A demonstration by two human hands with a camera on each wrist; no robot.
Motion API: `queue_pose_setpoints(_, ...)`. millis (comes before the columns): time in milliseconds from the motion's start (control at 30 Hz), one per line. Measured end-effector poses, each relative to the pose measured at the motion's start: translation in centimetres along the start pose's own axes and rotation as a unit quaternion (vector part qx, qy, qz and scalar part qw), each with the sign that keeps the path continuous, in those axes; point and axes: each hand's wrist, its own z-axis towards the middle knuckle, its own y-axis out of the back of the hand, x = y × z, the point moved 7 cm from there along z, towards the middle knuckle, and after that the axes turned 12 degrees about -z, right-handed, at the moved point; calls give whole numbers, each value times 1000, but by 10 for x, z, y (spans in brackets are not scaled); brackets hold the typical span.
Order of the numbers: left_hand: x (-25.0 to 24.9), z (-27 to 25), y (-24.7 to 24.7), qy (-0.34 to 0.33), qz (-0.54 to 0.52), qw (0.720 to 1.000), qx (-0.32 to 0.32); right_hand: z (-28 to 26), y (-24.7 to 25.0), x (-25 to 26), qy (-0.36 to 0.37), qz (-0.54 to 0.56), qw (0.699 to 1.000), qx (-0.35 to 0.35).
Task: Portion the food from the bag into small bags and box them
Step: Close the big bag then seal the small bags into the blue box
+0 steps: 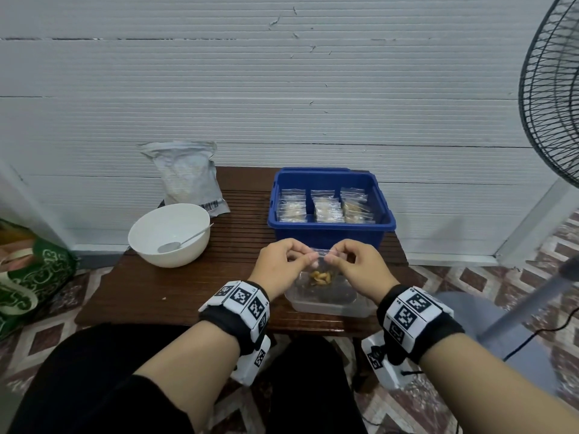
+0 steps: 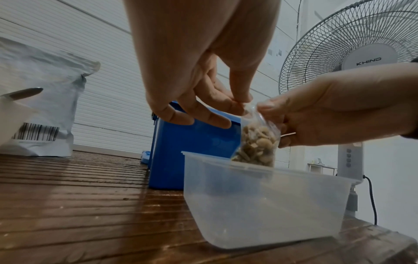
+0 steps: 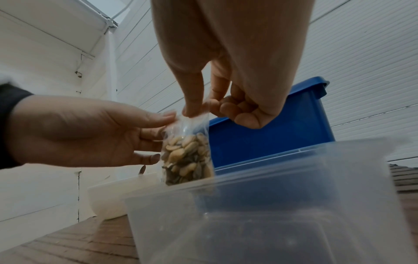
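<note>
Both hands, left hand (image 1: pixel 283 264) and right hand (image 1: pixel 357 267), pinch the filled small bag (image 3: pixel 187 153) above the clear tub (image 2: pixel 260 201), seemingly sealing it; boxing in the blue bin (image 1: pixel 329 228) beyond comes next.

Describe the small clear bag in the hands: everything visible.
The small bag is clear, thin plastic, about two-thirds full of pale beige seeds or nuts with darker bits low down. It hangs upright above the translucent plastic container, with its bottom at about the rim. The left hand and right hand each pinch its top edge from opposite sides, as if pressing the strip closed; whether it is sealed cannot be told. Nothing else visibly touches it.
</note>
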Motion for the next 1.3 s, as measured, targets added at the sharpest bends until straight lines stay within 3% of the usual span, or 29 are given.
queue_pose_setpoints(367, -13, 1, -5, 8, -36, 999, 16, -3, 6, 3, 4, 54, 999, 1)
queue_pose_setpoints(600, -16, 1, -9, 11, -31, 999, 35, 2, 8, 7, 15, -24, 999, -33)
queue_pose_setpoints(867, -14, 7, -7, 2, 1, 1000, 21, 2, 7, 6, 12, 17, 1000, 2)
queue_pose_setpoints(1300, -18, 16, 1, -31, -8, 999, 17, 14, 16, 24, 34, -46, 998, 0)
